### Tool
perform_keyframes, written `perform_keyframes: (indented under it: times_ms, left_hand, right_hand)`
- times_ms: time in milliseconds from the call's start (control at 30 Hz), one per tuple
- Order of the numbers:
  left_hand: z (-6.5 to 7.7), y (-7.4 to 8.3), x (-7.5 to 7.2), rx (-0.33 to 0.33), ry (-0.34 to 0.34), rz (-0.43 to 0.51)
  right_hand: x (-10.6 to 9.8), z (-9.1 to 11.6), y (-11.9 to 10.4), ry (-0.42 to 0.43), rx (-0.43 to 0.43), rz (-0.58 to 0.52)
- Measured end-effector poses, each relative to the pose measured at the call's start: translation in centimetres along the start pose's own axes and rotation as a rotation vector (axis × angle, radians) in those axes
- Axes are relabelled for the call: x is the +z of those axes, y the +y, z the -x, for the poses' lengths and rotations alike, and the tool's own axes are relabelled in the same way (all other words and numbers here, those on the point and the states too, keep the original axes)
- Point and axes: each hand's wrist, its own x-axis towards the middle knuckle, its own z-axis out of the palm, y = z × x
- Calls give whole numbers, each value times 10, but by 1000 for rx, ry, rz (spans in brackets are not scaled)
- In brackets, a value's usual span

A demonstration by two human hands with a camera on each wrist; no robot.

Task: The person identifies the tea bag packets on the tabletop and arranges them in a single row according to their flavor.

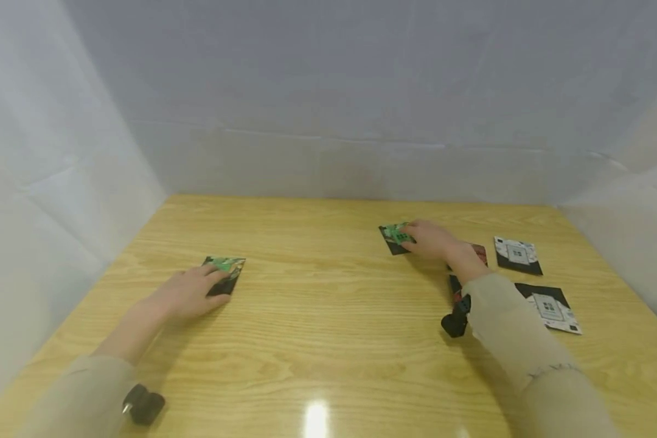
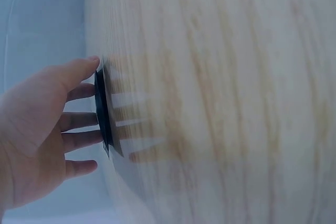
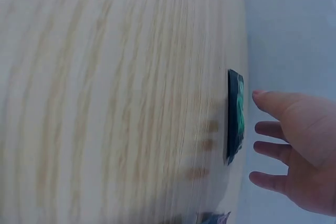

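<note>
A square, flat packet with green and black printing (image 1: pixel 233 266) lies on the left part of the table. My left hand (image 1: pixel 188 293) is over it, fingers extended; in the left wrist view the fingertips of that hand (image 2: pixel 47 119) meet the dark packet (image 2: pixel 102 108), thumb at one edge. Farther back, right of centre, lies a second green and black packet (image 1: pixel 392 238). Above it is my right hand (image 1: pixel 429 239). The right wrist view shows a small gap between this packet (image 3: pixel 236 116) and the spread fingers of the hand (image 3: pixel 299 145).
Two white and black packets (image 1: pixel 517 254) (image 1: pixel 550 308) lie at the right. Red and black packets (image 1: pixel 479 253) (image 1: pixel 455 291) are partly hidden under the right forearm. White sheeting (image 1: pixel 328 164) encloses the wooden table (image 1: pixel 317 316) at the back and sides.
</note>
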Motion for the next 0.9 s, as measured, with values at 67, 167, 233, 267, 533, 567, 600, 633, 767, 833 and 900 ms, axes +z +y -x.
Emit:
perform_keyframes:
  times_ms: [67, 167, 233, 267, 533, 567, 600, 633, 767, 833, 900]
  left_hand:
    - [-1, 0, 0, 5, -1, 0]
    - [-1, 1, 0, 9, -4, 2]
    - [-2, 1, 0, 8, -5, 2]
    - [-2, 2, 0, 7, -5, 4]
    - [-4, 2, -2, 10, -10, 7]
    - [-4, 2, -2, 10, -10, 5]
    - [-4, 2, -2, 10, -11, 3]
    - [-4, 2, -3, 8, -12, 3]
    - [-5, 2, -3, 5, -14, 3]
    - [-5, 2, -3, 5, -14, 5]
    - [-5, 3, -3, 9, -12, 4]
  right_hand:
    - [0, -2, -4, -39, -11, 4]
    - [0, -5, -7, -96, -14, -1]
    - [2, -7, -6, -130, -11, -5]
    - [3, -7, -6, -142, -7, -7]
    - [2, -1, -13, -172, -11, -18]
    - [2, 0, -14, -170, -16, -18]
    - [1, 1, -16, -168, -23, -15]
    - [1, 2, -18, -165, -30, -9]
    - [1, 6, -25, -157, -53, 20]
    - [1, 8, -29, -149, -76, 40]
    - [1, 10, -33, -145, -100, 53]
